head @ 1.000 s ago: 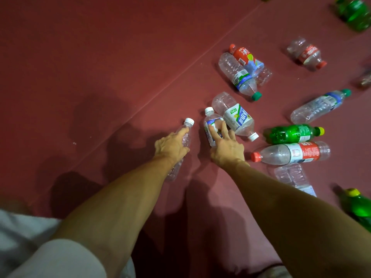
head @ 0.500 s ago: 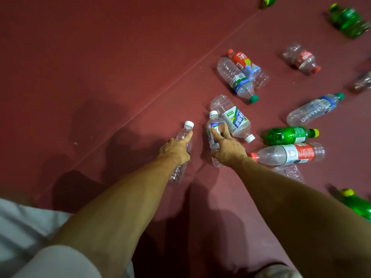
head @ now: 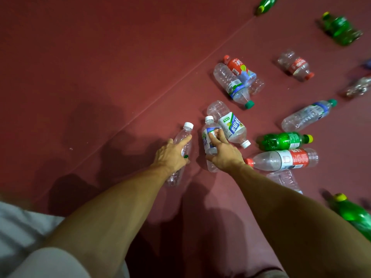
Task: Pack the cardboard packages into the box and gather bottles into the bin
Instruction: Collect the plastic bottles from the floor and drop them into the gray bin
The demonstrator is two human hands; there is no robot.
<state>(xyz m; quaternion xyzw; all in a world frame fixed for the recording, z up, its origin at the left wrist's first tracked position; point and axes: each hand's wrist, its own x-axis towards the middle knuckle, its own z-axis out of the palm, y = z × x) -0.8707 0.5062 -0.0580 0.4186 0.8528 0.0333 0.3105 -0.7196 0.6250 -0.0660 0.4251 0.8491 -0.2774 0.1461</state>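
Many empty plastic bottles lie scattered on a dark red floor. My left hand (head: 171, 155) grips a clear unlabelled bottle with a white cap (head: 185, 135), cap pointing away from me. My right hand (head: 223, 153) grips a small clear bottle with a blue-and-white label and white cap (head: 207, 131). Just right of it lies a larger white-capped bottle with a blue-green label (head: 228, 122). No box, bin or cardboard package is in view.
To the right lie a green bottle (head: 285, 140), a red-labelled clear bottle (head: 285, 159) and a clear bottle partly under my right forearm (head: 285, 178). Farther off are a green-capped pair (head: 233, 83), a blue-labelled bottle (head: 309, 115) and more green bottles (head: 341, 30). A floor seam (head: 140, 115) runs diagonally.
Both hands have closed round their bottles, and the two bottles have lifted slightly and shifted nearer to me. The camera has tilted a little, bringing more far bottles into view.
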